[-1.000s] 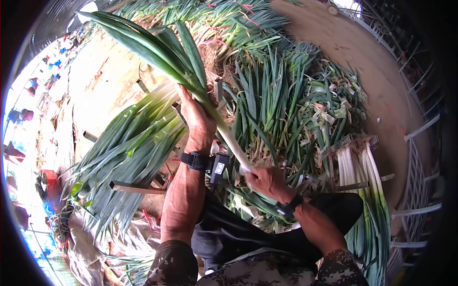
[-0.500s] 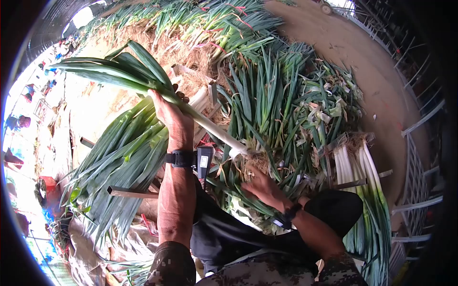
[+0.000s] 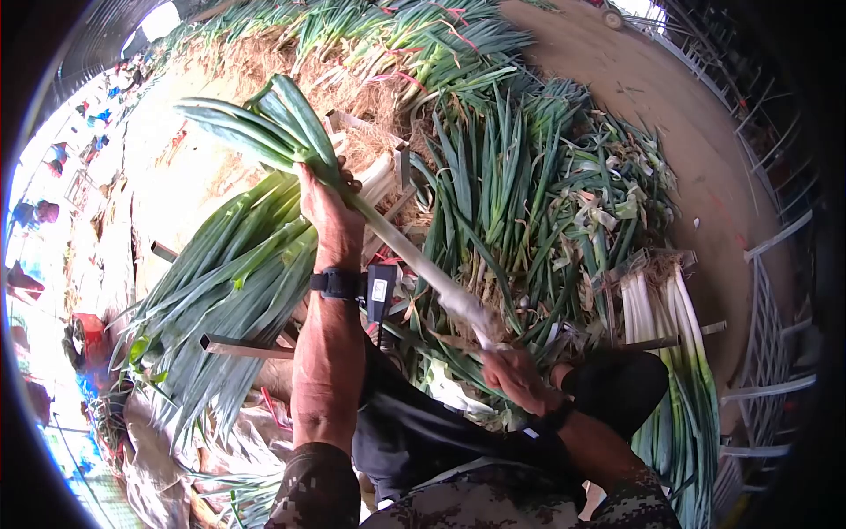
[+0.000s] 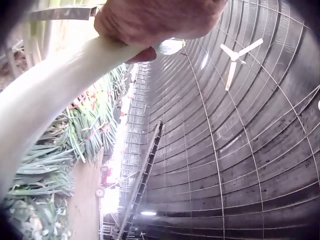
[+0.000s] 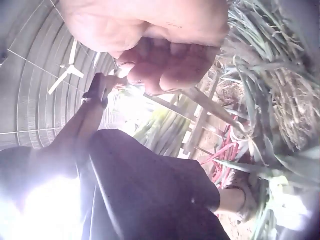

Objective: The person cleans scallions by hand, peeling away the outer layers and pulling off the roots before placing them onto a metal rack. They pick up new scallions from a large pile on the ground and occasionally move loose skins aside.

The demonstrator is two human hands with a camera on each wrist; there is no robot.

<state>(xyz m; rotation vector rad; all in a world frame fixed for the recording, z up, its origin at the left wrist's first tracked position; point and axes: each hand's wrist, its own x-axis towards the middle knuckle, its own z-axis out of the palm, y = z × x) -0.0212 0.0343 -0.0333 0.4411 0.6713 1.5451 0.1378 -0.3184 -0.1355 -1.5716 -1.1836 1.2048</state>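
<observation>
My left hand (image 3: 330, 212) grips a long green onion (image 3: 405, 256) where the white stalk meets the green leaves. The leaves fan out to the upper left, and the stalk slants down to the right. In the left wrist view the pale stalk (image 4: 55, 85) runs out from under the hand. Close by the root end, my right hand (image 3: 520, 379) pinches a pale strip of outer skin (image 3: 482, 338) that stretches from the stalk. Its fingers (image 5: 170, 70) look curled in the right wrist view, hiding much of the strip.
Green onions with long leaves (image 3: 238, 273) lie across a metal rack (image 3: 247, 346) at left. A heap of untrimmed ones (image 3: 502, 167) sits ahead, beside loose leaf scraps (image 3: 608, 207). At right, white-stalked onions (image 3: 683, 353) rest on another rack. Tied bundles (image 3: 414, 53) lie farther back.
The right hand left the stalk, opened below the root end, then took hold of a strip of skin there. My left hand shifted left and down, then slightly back right, still holding the onion.
</observation>
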